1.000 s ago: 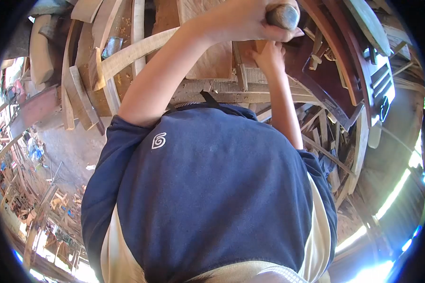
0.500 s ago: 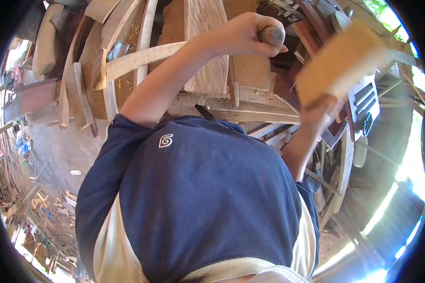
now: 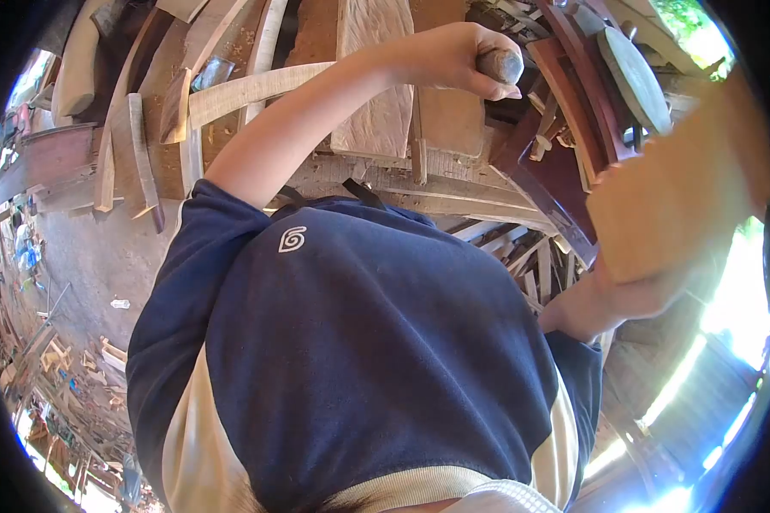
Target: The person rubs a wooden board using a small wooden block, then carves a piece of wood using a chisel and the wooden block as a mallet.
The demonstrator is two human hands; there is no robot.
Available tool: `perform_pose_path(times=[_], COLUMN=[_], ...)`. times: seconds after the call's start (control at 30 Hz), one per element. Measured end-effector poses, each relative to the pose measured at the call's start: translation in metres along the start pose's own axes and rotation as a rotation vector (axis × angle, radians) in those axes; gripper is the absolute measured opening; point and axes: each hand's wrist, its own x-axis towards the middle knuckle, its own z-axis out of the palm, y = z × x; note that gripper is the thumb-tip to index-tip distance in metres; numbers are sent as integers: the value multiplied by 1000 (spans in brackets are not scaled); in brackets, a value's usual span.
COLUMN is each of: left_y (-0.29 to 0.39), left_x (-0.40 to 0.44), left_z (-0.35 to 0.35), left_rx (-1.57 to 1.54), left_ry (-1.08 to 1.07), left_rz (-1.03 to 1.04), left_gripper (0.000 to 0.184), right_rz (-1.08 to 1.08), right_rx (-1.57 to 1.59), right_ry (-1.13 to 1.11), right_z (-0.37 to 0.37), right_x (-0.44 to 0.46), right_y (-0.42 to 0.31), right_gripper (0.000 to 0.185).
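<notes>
My left hand (image 3: 458, 58) is wrapped round a thick round-ended handle (image 3: 500, 66), whose blunt end points up at me. The rest of that tool is hidden under my fist. Beneath my left wrist lies a broad rough-grained wooden plank (image 3: 372, 120). Out to the right, my right hand (image 3: 637, 295) grips a light brown wooden block (image 3: 672, 201). Both the block and the hand are smeared by motion, and the block is well apart from the handle.
Curved wooden pieces (image 3: 257, 94) lie to the left of the plank. Dark red-brown wooden parts (image 3: 569, 111) stand at the upper right, beside a grey rounded board (image 3: 633, 81). Wood scraps (image 3: 60, 355) litter the floor at lower left.
My right hand has swung the wooden block outward to the right and closer to my shoulder. My left hand keeps hold of the handle in nearly the same place.
</notes>
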Motion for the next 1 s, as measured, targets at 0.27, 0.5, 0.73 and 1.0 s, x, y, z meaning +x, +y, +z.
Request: perform_pose_path(times=[0.27, 0.5, 0.73, 1.0], left_y=[-12, -4, -6, -3], left_x=[5, 2, 3, 0], left_z=[-6, -12, -11, -7], left_rx=[-85, -241, -143, -95], left_ry=[-7, 6, 90, 54], left_rz=[5, -11, -12, -8], left_gripper=[18, 12, 25, 32], right_rz=[202, 114, 720, 756], right_rx=[-712, -720, 481, 1650], right_ry=[-34, 107, 122, -224], right_z=[-17, -28, -3, -19], right_x=[-13, -44, -13, -22], right_y=[41, 85, 83, 123], right_gripper=[47, 55, 66, 79])
